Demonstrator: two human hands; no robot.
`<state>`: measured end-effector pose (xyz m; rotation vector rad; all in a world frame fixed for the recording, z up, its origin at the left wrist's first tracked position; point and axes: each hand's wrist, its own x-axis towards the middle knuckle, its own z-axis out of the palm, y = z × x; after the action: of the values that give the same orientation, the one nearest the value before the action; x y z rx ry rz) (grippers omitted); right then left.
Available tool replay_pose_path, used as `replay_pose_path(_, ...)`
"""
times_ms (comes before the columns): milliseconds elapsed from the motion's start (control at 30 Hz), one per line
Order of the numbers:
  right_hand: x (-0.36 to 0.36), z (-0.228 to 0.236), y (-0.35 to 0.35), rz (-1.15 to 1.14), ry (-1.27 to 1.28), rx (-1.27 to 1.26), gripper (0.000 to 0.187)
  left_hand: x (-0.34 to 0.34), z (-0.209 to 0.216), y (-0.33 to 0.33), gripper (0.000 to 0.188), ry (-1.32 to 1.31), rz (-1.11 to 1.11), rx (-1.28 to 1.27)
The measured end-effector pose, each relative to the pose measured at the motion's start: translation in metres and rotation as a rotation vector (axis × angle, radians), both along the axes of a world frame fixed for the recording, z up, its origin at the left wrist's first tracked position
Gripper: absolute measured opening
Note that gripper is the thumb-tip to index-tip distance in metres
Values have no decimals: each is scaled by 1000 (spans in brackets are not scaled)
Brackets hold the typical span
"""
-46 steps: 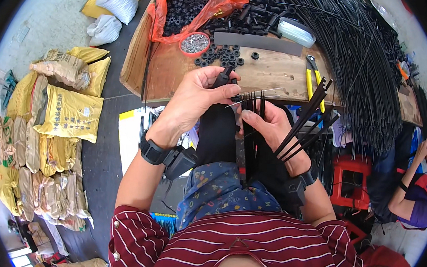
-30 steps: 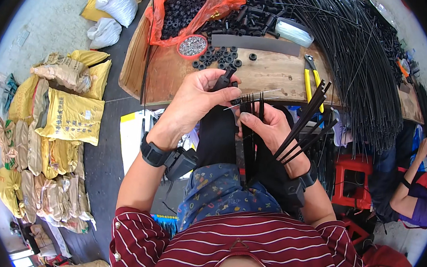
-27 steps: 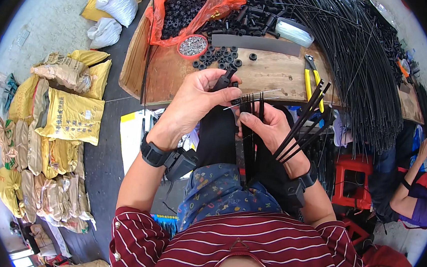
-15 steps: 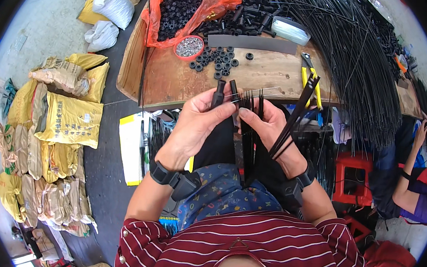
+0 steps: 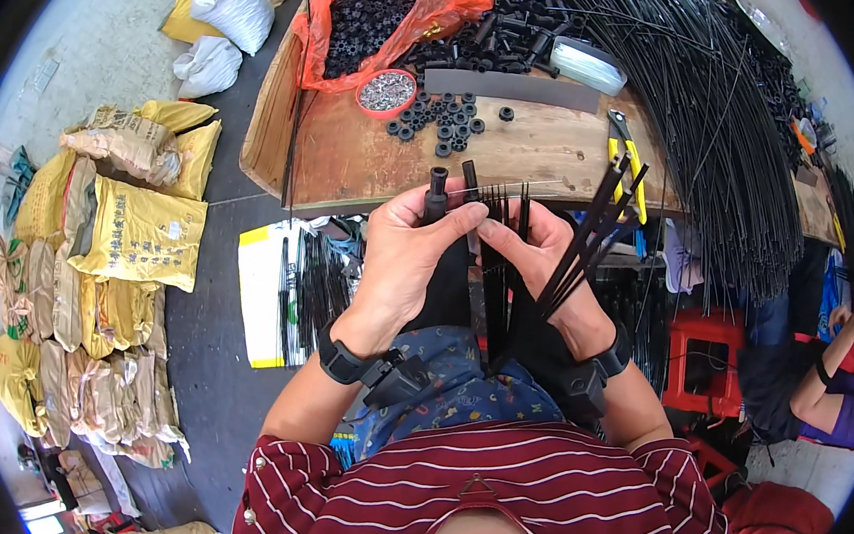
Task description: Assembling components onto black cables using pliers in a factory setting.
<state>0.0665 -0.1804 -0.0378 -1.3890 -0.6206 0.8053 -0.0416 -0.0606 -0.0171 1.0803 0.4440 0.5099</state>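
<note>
A black tubular fitting (image 5: 437,196) sits pinched in the left hand (image 5: 401,243), beside thin black rods (image 5: 500,216) the right hand (image 5: 550,262) pinches, apparently bunched for steadiness, before a wooden table (image 5: 546,151) keeping black rings (image 5: 446,118) seemingly within reach.

- left hand (image 5: 400,253) pinched black tubular part (image 5: 437,196)
- right hand (image 5: 545,260) gripped thin black rods (image 5: 493,202) just beside it
- yellow-handled pliers (image 5: 635,161) lay on table (image 5: 547,144)
- red dish (image 5: 386,116) of metal bits (image 5: 387,91) sat beside black rings (image 5: 446,131)
</note>
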Motion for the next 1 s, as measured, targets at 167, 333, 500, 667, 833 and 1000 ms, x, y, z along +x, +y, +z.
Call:
replay_pose_path(167,-1,9,2,31,31,13,20,5,1,0,27,10,46,15)
replay_pose_path(333,1,5,7,4,278,140,18,8,-3,4,27,-38,0,-81)
replay_pose_path(500,1,-2,9,-23,217,127,18,6,-3,6,29,-20,-1,-42)
replay_pose_path(667,0,2,8,-40,227,120,14,5,-7,11,33,-49,-32,-28)
replay_pose_path(833,6,-3,5,7,137,50,15,2,0,12,28,14,-35,60)
replay_pose_path(1000,3,-3,8,12,218,102,16,2,0,11,27,-34,-37,18)
